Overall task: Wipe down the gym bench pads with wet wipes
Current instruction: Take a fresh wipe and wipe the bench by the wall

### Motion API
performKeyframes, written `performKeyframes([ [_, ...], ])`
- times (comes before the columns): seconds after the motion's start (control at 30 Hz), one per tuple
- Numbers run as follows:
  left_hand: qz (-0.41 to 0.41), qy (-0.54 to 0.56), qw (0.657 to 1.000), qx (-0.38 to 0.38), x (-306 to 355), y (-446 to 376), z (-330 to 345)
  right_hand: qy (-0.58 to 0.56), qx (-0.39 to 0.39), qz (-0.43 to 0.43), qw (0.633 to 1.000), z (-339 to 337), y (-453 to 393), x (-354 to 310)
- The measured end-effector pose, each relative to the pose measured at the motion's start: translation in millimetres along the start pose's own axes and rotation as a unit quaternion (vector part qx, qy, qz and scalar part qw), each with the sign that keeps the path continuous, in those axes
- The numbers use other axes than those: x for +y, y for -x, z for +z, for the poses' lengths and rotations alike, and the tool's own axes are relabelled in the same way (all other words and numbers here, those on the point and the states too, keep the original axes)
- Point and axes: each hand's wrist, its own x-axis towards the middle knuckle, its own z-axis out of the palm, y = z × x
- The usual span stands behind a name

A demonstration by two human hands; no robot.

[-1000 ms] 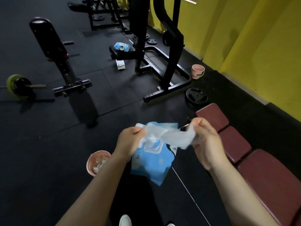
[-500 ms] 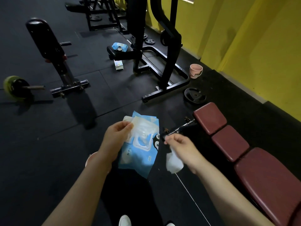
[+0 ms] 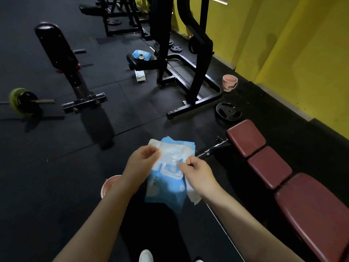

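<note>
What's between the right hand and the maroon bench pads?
In the head view, only black floor mat and the bench's metal bar lie between the right hand, which pinches a wipe at the pack, and the maroon bench pads.

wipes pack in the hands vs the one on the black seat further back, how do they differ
The held wipes pack hangs upright in the air, gripped at its top by the left hand; the far wipes pack lies flat on the black seat pad, untouched. The held pack's flap is lifted, with the right hand pinching at its opening; whether the far pack is open is too small to tell. Both are blue soft packs.
</note>
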Motion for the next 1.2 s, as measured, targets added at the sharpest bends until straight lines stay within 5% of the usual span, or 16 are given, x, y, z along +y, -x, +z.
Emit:
performKeyframes([
  [0.17,0.218,-0.280,0.932,0.068,-1.7,-3.9,2.1,0.048,-0.003,-0.046,0.998,-2.5,5.3,2.8],
  [0.3,0.397,-0.325,0.854,-0.090,5.8,-9.8,4.6,0.073,-0.024,-0.084,0.993,-8.6,7.6,2.0],
  [0.47,0.374,-0.342,0.831,-0.227,15.9,-21.2,5.4,0.102,-0.048,-0.128,0.985,-13.7,11.6,3.5],
  [0.8,0.388,-0.357,0.845,-0.089,14.9,-3.2,12.2,0.067,-0.045,-0.087,0.993,-21.1,13.6,-4.3],
  [1.03,0.317,-0.336,0.877,-0.135,20.5,-1.7,8.3,0.025,-0.043,-0.078,0.996,-27.7,14.4,-4.3],
  [1.2,0.333,-0.426,0.831,-0.132,18.5,-7.0,10.2,0.030,-0.052,-0.090,0.994,-25.8,15.1,-8.0],
])
